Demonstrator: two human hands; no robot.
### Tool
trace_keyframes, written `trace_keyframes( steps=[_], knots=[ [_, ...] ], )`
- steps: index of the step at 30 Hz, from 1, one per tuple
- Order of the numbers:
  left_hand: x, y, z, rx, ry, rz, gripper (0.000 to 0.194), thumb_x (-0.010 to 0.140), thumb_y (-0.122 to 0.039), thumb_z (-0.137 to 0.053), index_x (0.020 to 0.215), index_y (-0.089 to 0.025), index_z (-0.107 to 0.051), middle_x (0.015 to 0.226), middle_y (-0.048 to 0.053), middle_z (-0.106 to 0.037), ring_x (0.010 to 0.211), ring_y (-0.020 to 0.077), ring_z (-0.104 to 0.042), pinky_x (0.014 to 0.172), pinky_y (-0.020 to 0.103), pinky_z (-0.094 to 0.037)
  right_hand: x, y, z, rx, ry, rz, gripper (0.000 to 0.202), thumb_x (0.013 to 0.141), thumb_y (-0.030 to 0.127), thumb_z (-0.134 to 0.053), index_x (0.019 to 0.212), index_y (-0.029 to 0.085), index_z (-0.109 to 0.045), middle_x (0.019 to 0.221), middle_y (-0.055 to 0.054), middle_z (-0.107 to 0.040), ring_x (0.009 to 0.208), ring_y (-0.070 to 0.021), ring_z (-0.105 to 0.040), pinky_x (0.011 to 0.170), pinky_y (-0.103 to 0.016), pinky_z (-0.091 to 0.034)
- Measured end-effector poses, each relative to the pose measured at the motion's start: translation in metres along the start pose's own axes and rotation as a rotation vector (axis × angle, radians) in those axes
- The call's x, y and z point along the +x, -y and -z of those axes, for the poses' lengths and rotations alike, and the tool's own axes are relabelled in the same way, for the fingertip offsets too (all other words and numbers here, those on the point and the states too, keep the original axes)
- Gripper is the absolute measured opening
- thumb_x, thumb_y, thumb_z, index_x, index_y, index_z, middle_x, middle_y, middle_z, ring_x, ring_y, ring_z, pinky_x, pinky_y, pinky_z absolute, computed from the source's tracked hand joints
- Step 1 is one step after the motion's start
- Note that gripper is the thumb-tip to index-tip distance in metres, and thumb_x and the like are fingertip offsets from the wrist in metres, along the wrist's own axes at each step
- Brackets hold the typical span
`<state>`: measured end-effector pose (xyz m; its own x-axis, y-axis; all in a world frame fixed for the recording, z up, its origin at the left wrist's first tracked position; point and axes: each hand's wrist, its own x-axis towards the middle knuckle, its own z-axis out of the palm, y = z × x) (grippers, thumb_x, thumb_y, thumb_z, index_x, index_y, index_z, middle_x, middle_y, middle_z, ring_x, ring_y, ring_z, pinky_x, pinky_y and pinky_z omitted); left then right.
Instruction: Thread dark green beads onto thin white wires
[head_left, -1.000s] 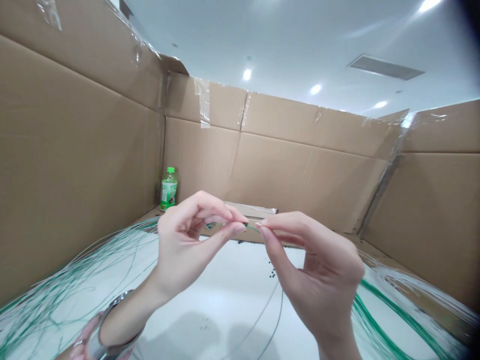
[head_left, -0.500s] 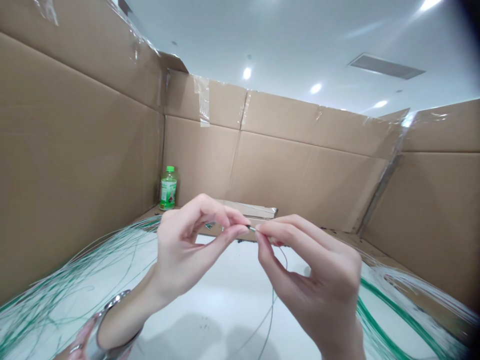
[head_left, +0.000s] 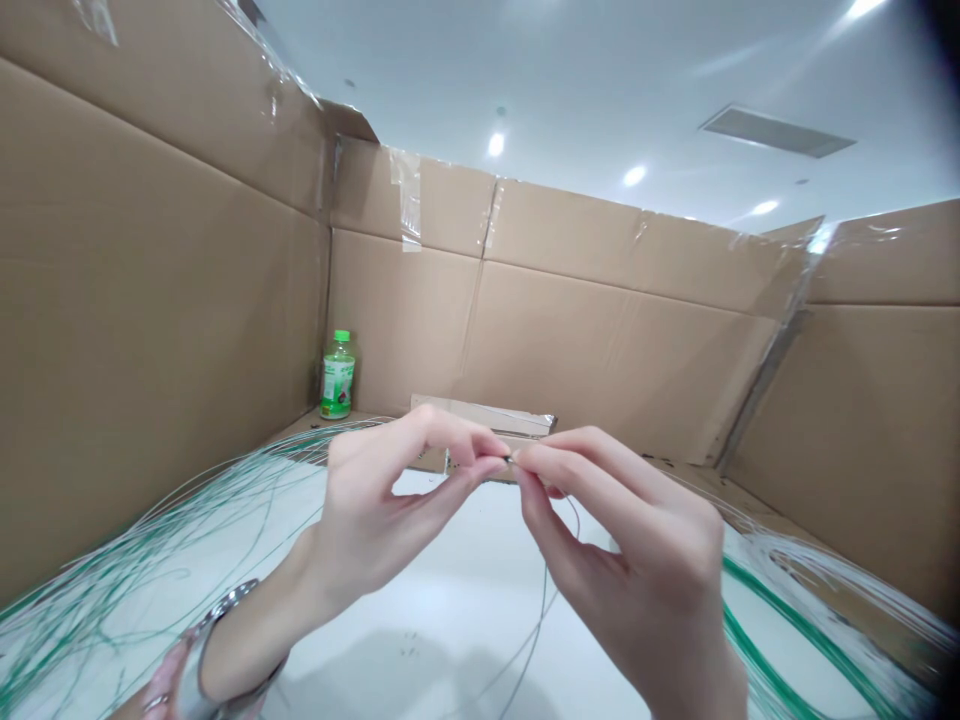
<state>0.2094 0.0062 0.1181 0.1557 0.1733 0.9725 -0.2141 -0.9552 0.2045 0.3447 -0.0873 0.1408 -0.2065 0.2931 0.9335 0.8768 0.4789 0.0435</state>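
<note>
My left hand (head_left: 405, 500) is closed, its thumb and forefinger pinching one end of a small dark piece (head_left: 509, 459). From the right, my right hand (head_left: 630, 550) pinches the same piece, with its fingertips almost touching those of my left hand. Most of the piece is hidden by the fingertips. A thin wire (head_left: 543, 600) hangs below my right hand and crosses another thin strand over the white surface (head_left: 442, 600).
Green and white wires (head_left: 202, 520) spread over the left side. A green wire coil (head_left: 795, 625) lies at the right. A green bottle (head_left: 338, 375) stands in the back left corner. Cardboard walls (head_left: 600, 320) surround the work surface.
My left hand has moved right, closer to my right hand, and less of the small piece shows between the fingertips. My right hand has barely moved.
</note>
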Motion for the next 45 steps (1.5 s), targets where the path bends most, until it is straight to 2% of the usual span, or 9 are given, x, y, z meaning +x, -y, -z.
trace_keyframes(
  steps=[4, 11, 14, 20, 27, 31, 38, 41, 45],
  knots=[
    [0.001, 0.003, 0.001, -0.007, -0.017, -0.053, 0.027, 0.07, 0.001, -0.068, 0.082, -0.021, -0.056, 0.079, -0.003, -0.068, 0.073, 0.0131, -0.069, 0.061, 0.021, -0.057, -0.001, -0.004, -0.002, 0.141, 0.009, -0.057, 0.014, 0.078, 0.0, -0.059, 0.077, 0.013, -0.064, 0.075, -0.002, -0.063, 0.067, -0.0061, -0.057, 0.061, -0.015, -0.047],
    [0.003, 0.001, -0.002, -0.082, -0.105, 0.07, 0.027, 0.071, -0.001, -0.069, 0.082, -0.021, -0.055, 0.077, -0.004, -0.067, 0.075, 0.0113, -0.068, 0.067, 0.02, -0.058, -0.007, -0.013, -0.019, 0.378, -0.121, -0.141, 0.016, 0.074, 0.001, -0.066, 0.079, 0.016, -0.064, 0.073, 0.002, -0.066, 0.067, -0.0078, -0.062, 0.06, -0.018, -0.054],
    [0.005, -0.001, -0.001, -0.106, -0.072, 0.151, 0.025, 0.072, -0.004, -0.069, 0.082, -0.021, -0.054, 0.076, -0.004, -0.067, 0.074, 0.0096, -0.068, 0.067, 0.018, -0.058, -0.006, -0.015, -0.023, 0.391, -0.111, -0.103, 0.016, 0.074, 0.0, -0.065, 0.077, 0.015, -0.064, 0.073, 0.001, -0.066, 0.069, -0.0086, -0.062, 0.063, -0.02, -0.055],
    [0.008, 0.003, 0.003, -0.129, 0.007, 0.282, 0.017, 0.078, -0.009, -0.066, 0.08, -0.02, -0.053, 0.074, -0.005, -0.067, 0.068, 0.0067, -0.066, 0.063, 0.014, -0.056, -0.005, -0.019, -0.028, 0.444, -0.067, -0.169, 0.02, 0.074, 0.003, -0.066, 0.088, 0.017, -0.066, 0.084, 0.001, -0.07, 0.074, -0.008, -0.065, 0.065, -0.016, -0.058],
    [0.004, 0.004, 0.006, 0.158, 0.093, 0.109, 0.015, 0.08, -0.009, -0.062, 0.081, -0.02, -0.053, 0.075, -0.004, -0.062, 0.069, 0.0072, -0.061, 0.063, 0.019, -0.052, -0.006, -0.019, -0.029, 0.394, -0.052, -0.172, 0.01, 0.075, 0.005, -0.064, 0.08, 0.013, -0.067, 0.076, -0.002, -0.069, 0.069, -0.0085, -0.064, 0.066, -0.018, -0.057],
    [0.003, 0.005, 0.005, 0.161, 0.098, 0.077, 0.019, 0.08, -0.007, -0.058, 0.082, -0.02, -0.044, 0.076, -0.003, -0.059, 0.069, 0.0075, -0.059, 0.061, 0.02, -0.05, -0.004, -0.018, -0.028, 0.428, -0.041, -0.25, 0.008, 0.074, 0.008, -0.063, 0.079, 0.015, -0.066, 0.074, 0.0, -0.068, 0.067, -0.0086, -0.063, 0.065, -0.019, -0.058],
    [0.003, 0.01, 0.002, 0.168, 0.055, 0.122, 0.021, 0.081, -0.009, -0.056, 0.085, -0.022, -0.04, 0.078, -0.003, -0.058, 0.07, 0.0082, -0.059, 0.061, 0.021, -0.049, 0.0, -0.028, -0.008, 0.416, 0.291, -0.52, 0.009, 0.073, 0.016, -0.063, 0.082, 0.018, -0.063, 0.077, 0.003, -0.065, 0.068, -0.0085, -0.064, 0.063, -0.018, -0.057],
    [0.001, 0.01, 0.0, 0.14, 0.066, 0.129, 0.02, 0.082, -0.009, -0.055, 0.085, -0.022, -0.04, 0.078, -0.003, -0.058, 0.07, 0.0081, -0.059, 0.06, 0.021, -0.049, 0.001, -0.028, -0.008, 0.502, 0.22, -0.534, 0.013, 0.075, 0.023, -0.065, 0.088, 0.018, -0.066, 0.08, 0.001, -0.068, 0.071, -0.0099, -0.065, 0.065, -0.019, -0.058],
    [0.001, 0.01, -0.002, 0.075, 0.08, 0.149, 0.02, 0.081, -0.008, -0.057, 0.085, -0.022, -0.043, 0.079, -0.003, -0.059, 0.072, 0.0072, -0.06, 0.065, 0.019, -0.051, 0.0, -0.025, -0.015, 0.549, 0.192, -0.5, 0.008, 0.08, 0.022, -0.061, 0.079, 0.018, -0.068, 0.075, 0.0, -0.068, 0.069, -0.0097, -0.064, 0.065, -0.02, -0.058]
  ],
)
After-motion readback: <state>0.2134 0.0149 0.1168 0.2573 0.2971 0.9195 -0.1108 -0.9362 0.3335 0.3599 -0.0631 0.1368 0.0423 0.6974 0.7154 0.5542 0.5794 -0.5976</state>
